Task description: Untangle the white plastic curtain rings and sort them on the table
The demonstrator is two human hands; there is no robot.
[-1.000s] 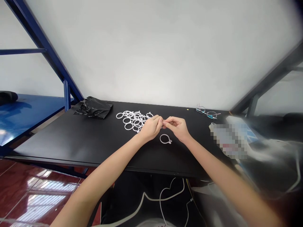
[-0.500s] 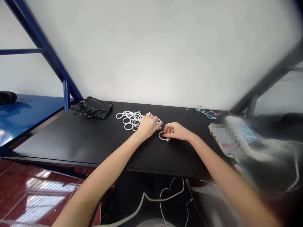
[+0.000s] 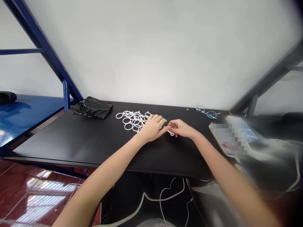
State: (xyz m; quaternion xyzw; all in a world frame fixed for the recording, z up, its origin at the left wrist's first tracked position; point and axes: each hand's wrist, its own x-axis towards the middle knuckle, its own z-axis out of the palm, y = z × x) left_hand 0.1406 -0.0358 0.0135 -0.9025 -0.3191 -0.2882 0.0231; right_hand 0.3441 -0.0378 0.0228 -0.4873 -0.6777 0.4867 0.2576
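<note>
At the middle of the desk (image 3: pixel 78 142), between your two hands, you now have a single white ring (image 3: pixel 171 134) that half a second ago lay flat with your right hand (image 3: pixel 171 128) just reaching it. It has since been turned, so its small eyelet end shows below your right fingers; the work in hand has gone, as I judge it, from picking up to handling with both hands. Your right hand is nearly closed, thumb and forefinger pinching the ring. Your left hand (image 3: pixel 165 125) has come across to meet it, partly open, palm down, thumb stretched to the right fingertips; whether that thumb also bears on the ring, I can't tell. Just left of your left hand, partly behind it, lies the pile of white rings (image 3: pixel 134 121).
</note>
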